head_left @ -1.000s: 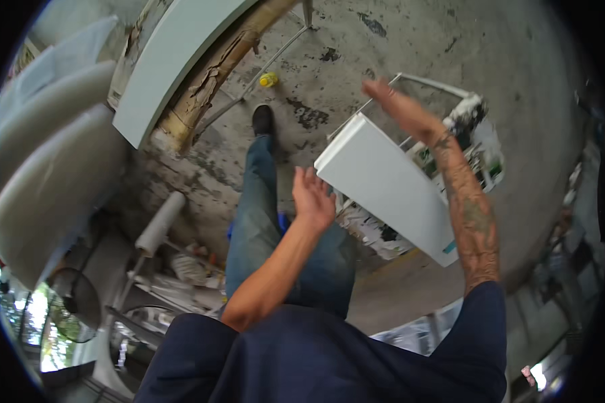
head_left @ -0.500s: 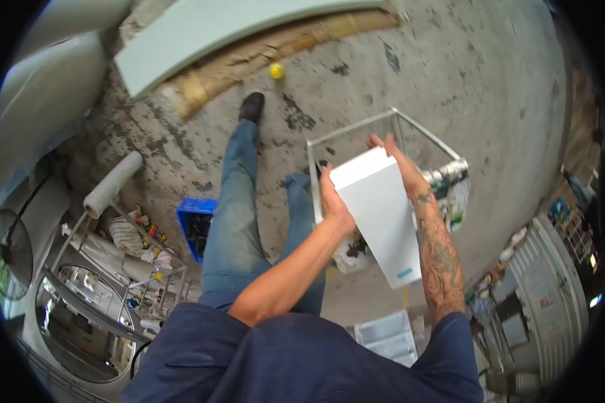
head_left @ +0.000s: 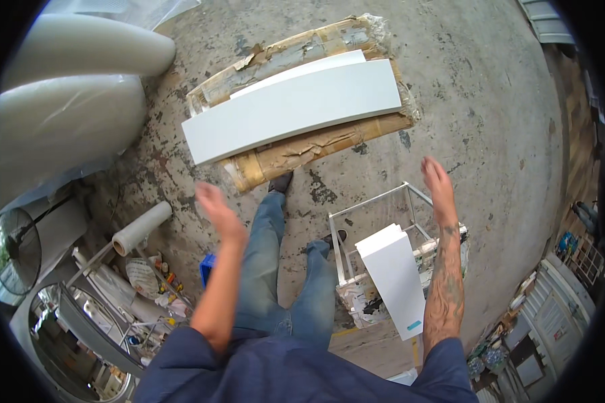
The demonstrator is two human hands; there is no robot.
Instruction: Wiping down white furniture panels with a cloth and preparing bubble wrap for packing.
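Observation:
My left hand [head_left: 220, 213] is held out in the air at the left, fingers stretched and slightly blurred, with nothing in it. My right hand [head_left: 439, 191] is raised at the right, fingers straight, also holding nothing. Close to the right forearm, a stack of tapered white panels [head_left: 395, 282] leans across a metal-frame stand [head_left: 341, 258]; a small green label marks its near end. Ahead of both hands, a long, curved white panel [head_left: 296, 107] lies over another white piece [head_left: 302, 75] on flattened cardboard [head_left: 316, 149].
Large wrapped rolls [head_left: 67, 134] stand at the far left, near a fan [head_left: 12, 252]. A roll of clear film [head_left: 141, 228] sits on a rack at the left. Part of a blue crate [head_left: 207, 267] shows beside my left leg. A cabinet [head_left: 551, 316] stands at the right.
Both hands have let go of the stacked white panels, which now rest on the stand. The hands have moved apart and forward. The view has shifted, showing more of the long curved panel.

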